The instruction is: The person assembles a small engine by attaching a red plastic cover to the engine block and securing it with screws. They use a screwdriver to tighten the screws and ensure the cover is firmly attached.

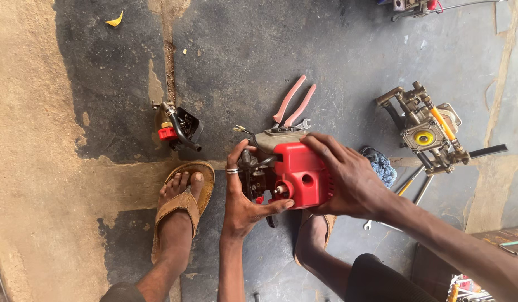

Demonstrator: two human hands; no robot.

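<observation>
Engine (295, 173), small with a glossy red plastic cover and black metal body, sits between my left hand (242, 193), cupped round its near side, and my right hand (348, 179), spread over its top, just below pink-handled pliers (292, 103).

Dark grey concrete floor (259, 50), oil-stained; tan sandy patch (29, 168) left; crack (170, 61) running vertically; bright even daylight.

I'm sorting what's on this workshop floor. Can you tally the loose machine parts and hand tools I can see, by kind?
Engine with red cover, held by the left hand and right hand: 1
Black part with red cap: 1
Brass pump unit: 1
Pink-handled pliers: 1
Spanners: 2
Blue rag: 1
Total: 7
</observation>
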